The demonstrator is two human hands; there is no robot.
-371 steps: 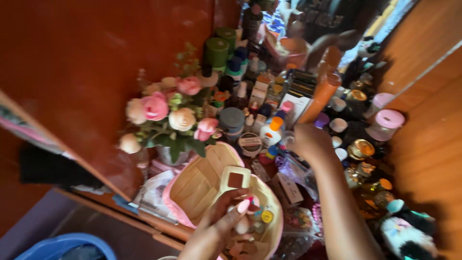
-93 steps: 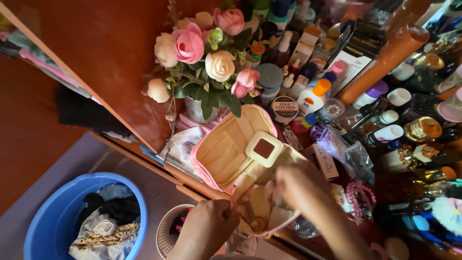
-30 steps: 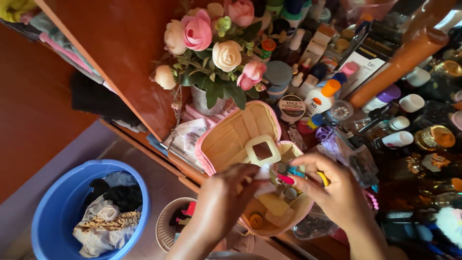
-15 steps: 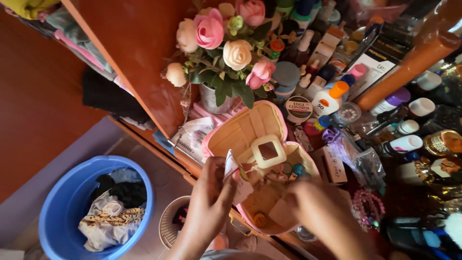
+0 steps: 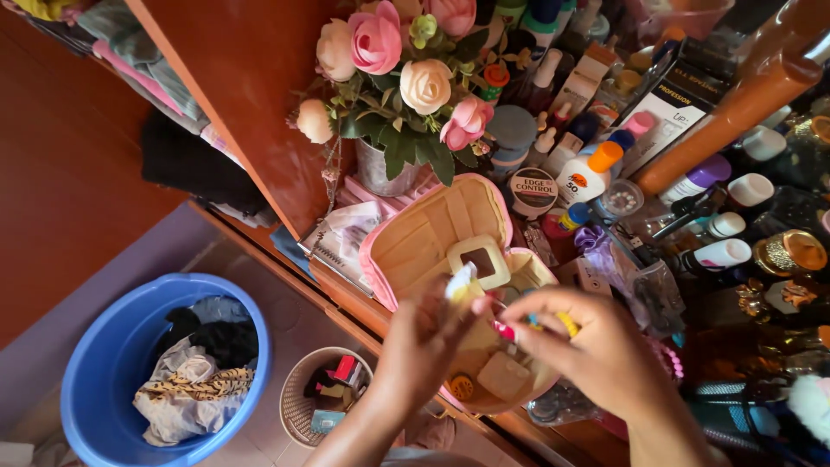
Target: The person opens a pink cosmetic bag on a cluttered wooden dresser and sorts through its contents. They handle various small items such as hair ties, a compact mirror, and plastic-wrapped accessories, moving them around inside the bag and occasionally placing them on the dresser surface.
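An open pink cosmetic case (image 5: 430, 232) with a cream lining and a square cream handle lies at the shelf's front edge, with small items inside. My left hand (image 5: 422, 346) is over the case, its fingers closed on a small white and yellow piece (image 5: 462, 284). My right hand (image 5: 601, 350) is just to the right, almost touching the left. It pinches a small yellow object (image 5: 566, 324). What both small things are is too small to tell.
A pot of pink and cream artificial roses (image 5: 399, 73) stands behind the case. Bottles, jars, a round tin (image 5: 533, 190) and a tall orange bottle (image 5: 726, 108) crowd the shelf to the right. On the floor sit a blue basin (image 5: 82, 346) of clothes and a small woven basket (image 5: 298, 393).
Both hands rose out of the case and came together above it. The left hand now holds the white piece upright, and the right hand shows a yellow object between its fingers.
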